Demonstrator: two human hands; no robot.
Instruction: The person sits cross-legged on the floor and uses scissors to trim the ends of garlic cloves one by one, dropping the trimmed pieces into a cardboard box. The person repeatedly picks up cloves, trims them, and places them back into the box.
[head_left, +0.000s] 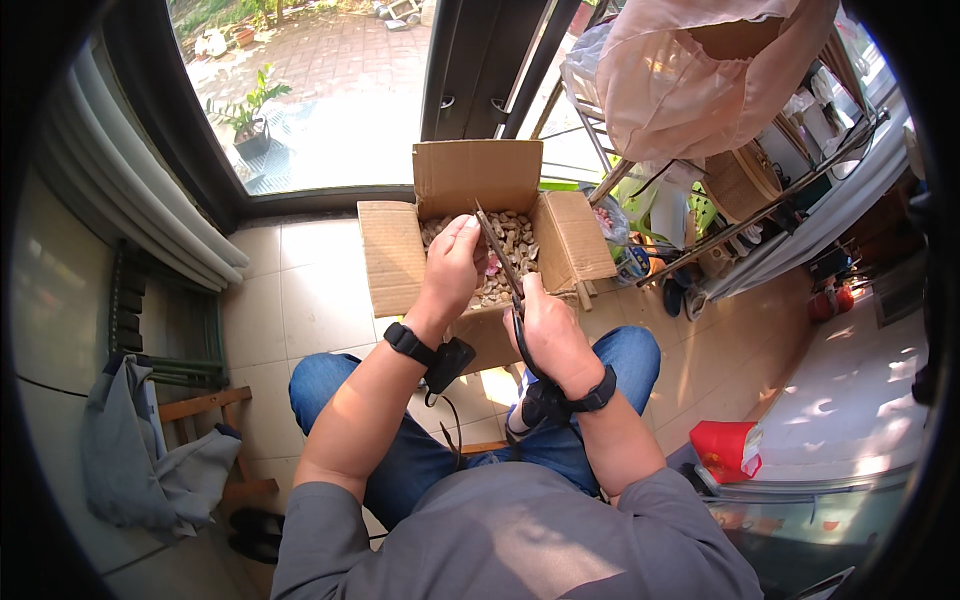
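An open cardboard box (478, 174) full of peanuts in shells (511, 231) stands on the floor in front of my knees, its flaps folded out. Over the box, my right hand (551, 334) grips a pair of black-handled scissors (498, 251), blades pointing up and left. My left hand (455, 262) is beside the blades, thumb and fingertips pinched together near their tips. What it pinches is too small to make out. A small pink thing (493, 265) lies among the peanuts. Both wrists wear black straps, the left one with a black device attached.
A glass door with a dark frame (337, 196) rises behind the box. To the right stands a metal rack (679, 262) with bags and a basket. Grey cloth (150, 457) hangs on a wooden chair at left. A red bag (724, 450) sits at right.
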